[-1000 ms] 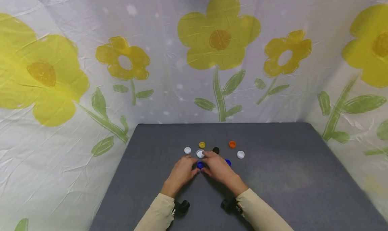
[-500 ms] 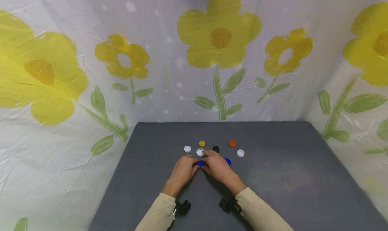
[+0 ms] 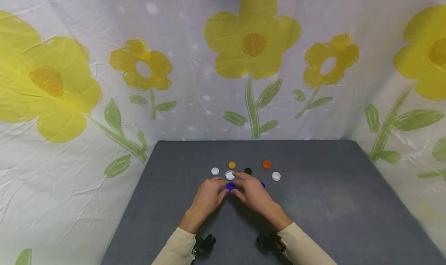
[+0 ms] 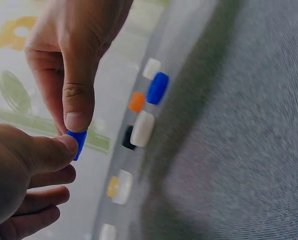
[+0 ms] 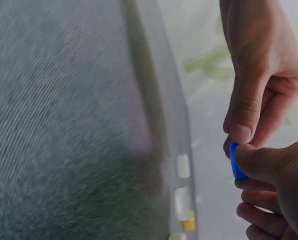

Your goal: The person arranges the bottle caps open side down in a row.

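A small blue bottle cap (image 3: 230, 186) sits between my two hands, edge-on in both wrist views. My left hand (image 3: 206, 195) pinches it, its thumb across the lower part of the blue cap (image 4: 78, 144) in the left wrist view. From the other side my right hand (image 3: 253, 193) pinches it too, its thumb tip at the opposite edge. The two thumb tips are close together. Behind my right hand a second, larger blue cap (image 4: 158, 88) lies on the table, mostly hidden in the head view. Just past my fingertips is a white cap (image 3: 230, 175).
More caps lie on the grey table (image 3: 313, 218): white (image 3: 215, 171) at left, yellow (image 3: 231, 165) at the back, a black cap (image 3: 247, 171) behind my right hand, then orange (image 3: 266, 164) and white (image 3: 276, 176) caps at right. A flowered curtain (image 3: 195, 102) hangs behind.
The blue cap and my fingertips have shifted very slightly away from me. Both wrists have spread a little outward. The caps on the table lie where they were.
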Demonstrator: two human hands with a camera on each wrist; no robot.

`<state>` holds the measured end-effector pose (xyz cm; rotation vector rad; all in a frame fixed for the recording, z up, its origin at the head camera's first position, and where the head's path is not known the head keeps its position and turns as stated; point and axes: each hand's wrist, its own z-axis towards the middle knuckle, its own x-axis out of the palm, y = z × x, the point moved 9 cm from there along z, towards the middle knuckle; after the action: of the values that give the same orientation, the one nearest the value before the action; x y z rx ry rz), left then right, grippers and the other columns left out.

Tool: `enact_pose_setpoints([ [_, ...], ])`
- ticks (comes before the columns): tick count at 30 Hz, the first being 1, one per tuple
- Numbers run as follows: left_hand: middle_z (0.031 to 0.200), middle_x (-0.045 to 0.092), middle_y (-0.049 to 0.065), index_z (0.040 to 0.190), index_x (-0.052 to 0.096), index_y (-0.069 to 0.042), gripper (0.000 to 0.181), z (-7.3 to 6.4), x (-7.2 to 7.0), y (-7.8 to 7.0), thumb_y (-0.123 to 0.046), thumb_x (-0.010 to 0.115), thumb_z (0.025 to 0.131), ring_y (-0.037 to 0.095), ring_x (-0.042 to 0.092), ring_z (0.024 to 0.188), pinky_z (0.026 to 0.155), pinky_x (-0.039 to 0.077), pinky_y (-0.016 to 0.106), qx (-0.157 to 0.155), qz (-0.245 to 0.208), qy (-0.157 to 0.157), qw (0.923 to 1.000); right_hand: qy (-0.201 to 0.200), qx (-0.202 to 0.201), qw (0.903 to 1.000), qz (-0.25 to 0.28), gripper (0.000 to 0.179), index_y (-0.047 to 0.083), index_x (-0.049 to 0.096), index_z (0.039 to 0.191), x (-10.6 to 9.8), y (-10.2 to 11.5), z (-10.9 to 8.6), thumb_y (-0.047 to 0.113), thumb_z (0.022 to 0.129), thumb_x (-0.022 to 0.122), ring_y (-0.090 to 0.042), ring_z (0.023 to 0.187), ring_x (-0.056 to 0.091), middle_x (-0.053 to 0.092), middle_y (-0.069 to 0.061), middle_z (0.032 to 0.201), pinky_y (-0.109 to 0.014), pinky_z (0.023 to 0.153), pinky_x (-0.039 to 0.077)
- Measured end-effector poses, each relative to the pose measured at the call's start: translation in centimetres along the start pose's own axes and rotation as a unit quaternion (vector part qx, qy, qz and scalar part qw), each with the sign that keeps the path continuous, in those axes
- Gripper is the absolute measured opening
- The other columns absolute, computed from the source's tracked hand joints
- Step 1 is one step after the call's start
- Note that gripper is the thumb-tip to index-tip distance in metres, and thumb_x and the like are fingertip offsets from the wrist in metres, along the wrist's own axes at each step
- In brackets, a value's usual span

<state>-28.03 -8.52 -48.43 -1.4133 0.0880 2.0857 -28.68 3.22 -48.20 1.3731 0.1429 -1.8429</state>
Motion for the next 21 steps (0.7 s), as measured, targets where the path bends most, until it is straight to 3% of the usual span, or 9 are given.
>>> enact_pose_setpoints([
  [5,0.106,0.077,0.002,0.105,0.078,-0.014,0.023,-0.2,-1.8,-1.1,-0.022,0.082,0.084,0.022,0.071,0.110,0.089,0.057,0.043,0.018,-0.002,-0.026,0.9995,-0.020,0.006,0.9991,0.035,0.028,0.011,0.076,0.115,-1.7,0.8,-0.3,0.023,0.090,0.077,-0.025,0.120,0.065,0.066,-0.009,0.134,-0.044,0.096,0.053],
  [10,0.106,0.077,0.002,0.108,0.077,-0.010,0.029,-1.0,-3.5,-2.0,-0.020,0.084,0.082,0.022,0.072,0.107,0.091,0.056,0.041,0.051,-0.012,-0.070,0.9961,-0.025,0.020,0.9955,0.089,0.024,0.009,0.076,0.111,-2.5,0.9,-0.7,0.022,0.091,0.076,-0.026,0.117,0.067,0.068,-0.011,0.130,-0.045,0.096,0.053],
  [15,0.109,0.077,0.002,0.111,0.077,-0.009,0.030,-1.7,-4.2,-2.3,-0.018,0.084,0.083,0.022,0.071,0.109,0.092,0.056,0.040,0.064,-0.058,-0.094,0.9918,0.005,0.051,0.9885,0.143,0.022,0.013,0.076,0.111,-2.4,0.6,-1.3,0.027,0.095,0.070,-0.022,0.121,0.065,0.068,-0.006,0.132,-0.044,0.098,0.052],
  [21,0.105,0.078,0.007,0.105,0.078,-0.008,0.024,-2.3,-4.5,-2.1,-0.015,0.083,0.083,0.022,0.073,0.103,0.088,0.057,0.040,0.051,-0.136,-0.123,0.9817,0.056,0.085,0.9683,0.228,0.025,0.017,0.076,0.110,-1.6,0.5,-1.6,0.034,0.101,0.060,-0.023,0.126,0.061,0.068,-0.004,0.132,-0.046,0.100,0.050],
])
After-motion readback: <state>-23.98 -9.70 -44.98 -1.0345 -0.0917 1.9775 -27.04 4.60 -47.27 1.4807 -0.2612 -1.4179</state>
